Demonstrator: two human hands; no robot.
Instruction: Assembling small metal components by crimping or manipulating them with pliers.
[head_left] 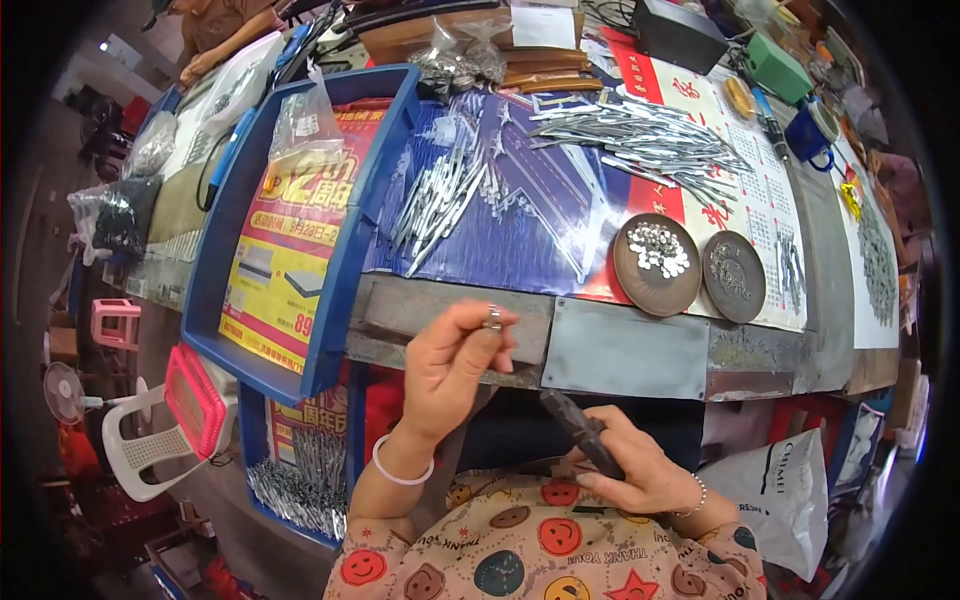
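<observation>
Between the thumb and fingers of my left hand (pixel 450 372) is a small shiny metal piece (pixel 493 318), held up over the front edge of the bench. Lower and to the right, my right hand (pixel 645 470) is wrapped round a dark plier-like tool (pixel 580 428) whose tip points up and left. The tool and the metal piece are apart. Beyond them, a brown round dish (pixel 630 285) holds small silver discs, and a second brown dish (pixel 722 305) beside it holds small metal bits. Long metal strips (pixel 640 140) lie heaped at the back, with another bundle (pixel 440 200) nearer the left.
A blue tray (pixel 345 300) with a printed sheet inside stands at the left. Below it, another blue bin (pixel 352 470) holds many metal strips. A grey metal plate (pixel 625 350) covers part of the bench edge. A blue mug (pixel 810 135) stands far right. Another person's arm (pixel 235 45) shows far left.
</observation>
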